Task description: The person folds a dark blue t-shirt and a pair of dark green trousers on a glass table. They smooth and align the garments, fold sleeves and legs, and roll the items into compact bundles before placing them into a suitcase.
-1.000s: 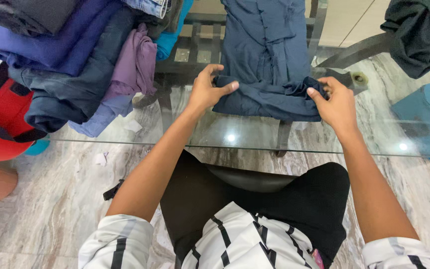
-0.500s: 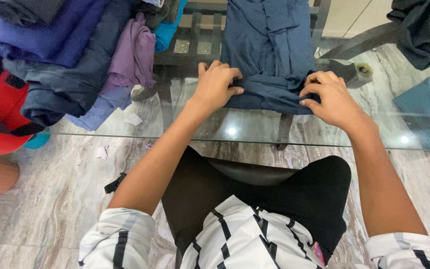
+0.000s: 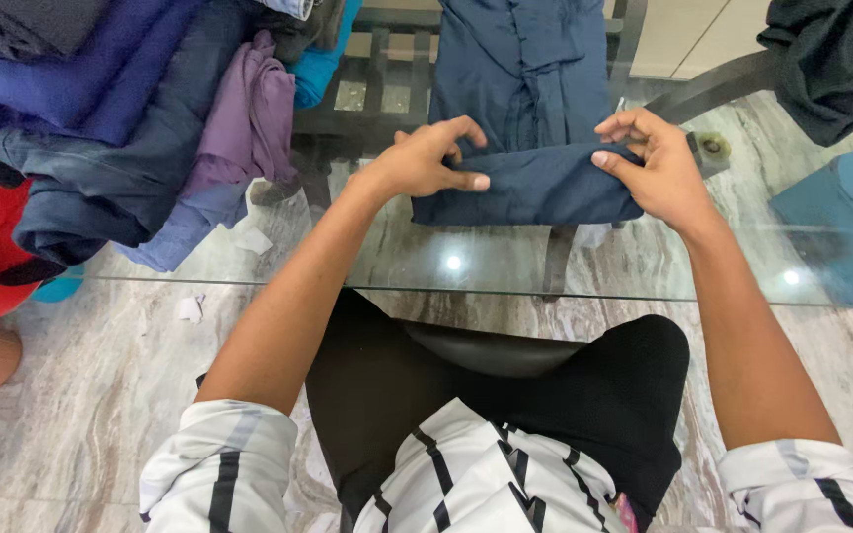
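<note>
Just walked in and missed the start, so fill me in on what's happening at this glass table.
A seated person is rolling or folding a dark blue garment on the glass table. The left hand and the right hand grip the two ends of its near, rolled-up part; the rest lies flat beyond. A pile of clothes sits to the left.

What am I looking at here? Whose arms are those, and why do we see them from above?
The camera sits on a person's head and looks down, so you see that person's own arms and lap. There is one picture from that one spot. The left hand and the right hand each grip one end of a dark blue cloth, rolled or folded at the near end, the rest stretching away. It lies on a glass table; you can see the stone floor through it. To the left is a pile of clothes, blue, purple and grey. A dark garment hangs at the top right.
</note>
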